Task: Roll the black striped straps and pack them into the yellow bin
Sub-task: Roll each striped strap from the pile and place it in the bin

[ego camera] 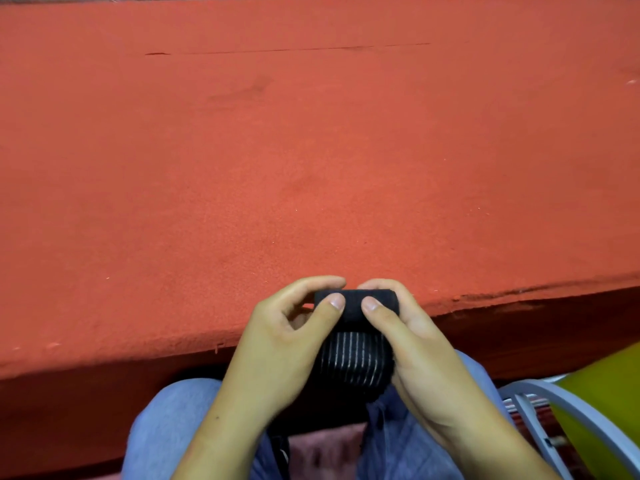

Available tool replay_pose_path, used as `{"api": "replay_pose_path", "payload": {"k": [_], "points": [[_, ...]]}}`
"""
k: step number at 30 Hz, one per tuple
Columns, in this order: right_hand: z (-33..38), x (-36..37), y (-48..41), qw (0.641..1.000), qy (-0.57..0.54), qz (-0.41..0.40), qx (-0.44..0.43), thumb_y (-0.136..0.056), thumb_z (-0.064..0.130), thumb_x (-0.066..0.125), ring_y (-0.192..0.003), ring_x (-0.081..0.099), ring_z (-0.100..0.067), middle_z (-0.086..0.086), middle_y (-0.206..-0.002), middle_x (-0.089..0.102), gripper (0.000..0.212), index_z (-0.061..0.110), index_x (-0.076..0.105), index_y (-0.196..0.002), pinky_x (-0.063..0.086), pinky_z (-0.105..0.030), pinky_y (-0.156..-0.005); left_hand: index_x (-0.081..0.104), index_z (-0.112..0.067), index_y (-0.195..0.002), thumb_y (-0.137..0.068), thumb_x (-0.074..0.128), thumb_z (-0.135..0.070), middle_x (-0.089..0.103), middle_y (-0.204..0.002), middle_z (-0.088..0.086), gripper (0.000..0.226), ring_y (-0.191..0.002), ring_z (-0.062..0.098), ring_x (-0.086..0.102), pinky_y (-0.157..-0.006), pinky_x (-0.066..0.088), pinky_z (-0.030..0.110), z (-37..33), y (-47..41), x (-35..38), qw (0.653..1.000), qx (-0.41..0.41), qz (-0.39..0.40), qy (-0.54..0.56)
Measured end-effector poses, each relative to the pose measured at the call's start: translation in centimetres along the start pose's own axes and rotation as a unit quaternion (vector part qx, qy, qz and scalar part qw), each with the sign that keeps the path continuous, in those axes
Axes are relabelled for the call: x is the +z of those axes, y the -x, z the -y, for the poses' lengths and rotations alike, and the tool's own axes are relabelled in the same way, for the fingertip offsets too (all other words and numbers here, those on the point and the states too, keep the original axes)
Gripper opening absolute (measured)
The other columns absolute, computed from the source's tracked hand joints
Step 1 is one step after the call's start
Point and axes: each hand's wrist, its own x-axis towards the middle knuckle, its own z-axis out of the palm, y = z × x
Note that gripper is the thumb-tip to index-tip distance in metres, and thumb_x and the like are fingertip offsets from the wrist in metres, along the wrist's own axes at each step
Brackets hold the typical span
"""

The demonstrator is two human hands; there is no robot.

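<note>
Black striped strap [351, 355] part-rolled, gripped by left hand [277, 344] and right hand [415, 348]; yellow bin [609, 393] right, contents hidden.

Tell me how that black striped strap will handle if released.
Likely floppy: the strap hangs limp below its rolled end. That roll would probably unwind if the left hand and right hand stopped pinching it.

You are seated at what looks like a workshop or packing bench. A wide surface [311, 150] covered in coarse red-orange felt fills nearly the whole view, and its near edge is worn and cracked toward the right. Past the surface's near right corner, beside your knee, are a grey metal chair frame [536, 386] and a yellow bin [606, 386].
</note>
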Motion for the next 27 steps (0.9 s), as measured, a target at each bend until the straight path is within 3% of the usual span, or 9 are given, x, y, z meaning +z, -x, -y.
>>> {"api": "replay_pose_path", "payload": {"k": [2,6,11,15,17,19,21,24,27], "points": [[-0.05,0.01,0.02,1.000,-0.020,-0.005,0.007,-0.077,0.056,0.070,-0.117,0.067,-0.041,-0.015,-0.114,0.074,0.039,0.032,0.068,-0.108,0.044,-0.067,-0.109,0.077,-0.033,-0.110,-0.095,0.069,-0.017,0.078,-0.102,-0.012,0.023,-0.091,0.006,0.074,-0.080,0.054,0.017,0.12,0.09,-0.07,1.000,-0.009,0.011,0.016],[-0.11,0.02,-0.05,1.000,-0.018,-0.012,0.006,-0.073,0.072,0.074,-0.116,0.068,-0.038,-0.012,-0.113,0.074,0.055,0.031,0.069,-0.108,0.045,-0.067,-0.108,0.073,-0.032,-0.119,-0.095,0.070,-0.009,0.078,-0.109,-0.014,0.034,-0.096,0.005,0.075,-0.082,0.054,0.016,0.01,0.14,-0.24,0.999,-0.014,0.034,0.028],[-0.26,-0.13,-0.06,1.000,-0.010,-0.019,0.012,-0.083,0.060,0.067,-0.109,0.071,-0.037,-0.015,-0.108,0.075,0.040,0.029,0.069,-0.107,0.049,-0.066,-0.104,0.071,-0.030,-0.124,-0.093,0.070,-0.003,0.075,-0.118,-0.015,0.042,-0.107,0.003,0.072,-0.091,0.054,0.017,0.07,0.31,-0.14,0.998,-0.011,0.045,0.029],[-0.07,-0.39,-0.04,1.000,-0.013,-0.015,0.013,-0.090,0.047,0.065,-0.106,0.071,-0.040,-0.018,-0.108,0.074,0.027,0.027,0.068,-0.108,0.051,-0.060,-0.101,0.067,-0.033,-0.127,-0.088,0.069,-0.035,0.075,-0.115,-0.009,0.039,-0.099,0.000,0.073,-0.081,0.052,0.012,0.10,0.15,-0.13,0.998,-0.035,0.035,0.044],[-0.01,-0.50,0.03,1.000,-0.016,-0.002,0.017,-0.091,0.044,0.066,-0.096,0.070,-0.031,-0.014,-0.104,0.074,0.024,0.028,0.067,-0.109,0.053,-0.054,-0.095,0.070,-0.033,-0.122,-0.083,0.067,-0.044,0.077,-0.107,-0.006,0.040,-0.092,0.003,0.074,-0.074,0.054,0.015,0.28,0.07,-0.16,0.998,-0.040,0.036,0.035],[0.05,-0.43,0.13,0.999,-0.033,0.008,0.026,-0.095,0.040,0.069,-0.095,0.068,-0.025,-0.012,-0.101,0.073,0.019,0.027,0.067,-0.109,0.053,-0.049,-0.092,0.074,-0.031,-0.113,-0.084,0.070,-0.038,0.079,-0.098,0.000,0.030,-0.092,0.021,0.076,-0.077,0.061,0.030,0.52,0.01,-0.17,0.998,-0.035,0.035,0.039],[0.01,-0.35,0.24,0.998,-0.054,0.011,0.041,-0.097,0.037,0.068,-0.106,0.070,-0.032,-0.018,-0.109,0.074,0.021,0.022,0.067,-0.112,0.052,-0.053,-0.099,0.074,-0.035,-0.110,-0.085,0.072,-0.034,0.079,-0.097,0.003,0.025,-0.095,0.031,0.074,-0.084,0.060,0.042,0.57,0.12,-0.14,0.997,-0.034,0.037,0.051],[0.04,-0.06,0.36,0.995,-0.076,0.002,0.063,-0.096,0.046,0.068,-0.119,0.068,-0.040,-0.022,-0.118,0.073,0.035,0.017,0.068,-0.114,0.048,-0.061,-0.109,0.074,-0.039,-0.107,-0.089,0.074,-0.023,0.078,-0.100,-0.003,0.024,-0.095,0.027,0.074,-0.086,0.060,0.042,0.54,0.16,-0.23,0.999,-0.016,0.034,0.031],[0.13,0.06,0.31,0.996,-0.072,-0.001,0.059,-0.088,0.053,0.068,-0.107,0.072,-0.031,-0.015,-0.107,0.075,0.036,0.021,0.070,-0.104,0.049,-0.061,-0.107,0.075,-0.039,-0.105,-0.091,0.074,-0.013,0.077,-0.101,-0.005,0.030,-0.089,0.017,0.075,-0.084,0.060,0.035,0.31,0.24,-0.33,0.999,-0.005,0.039,0.005]]}}
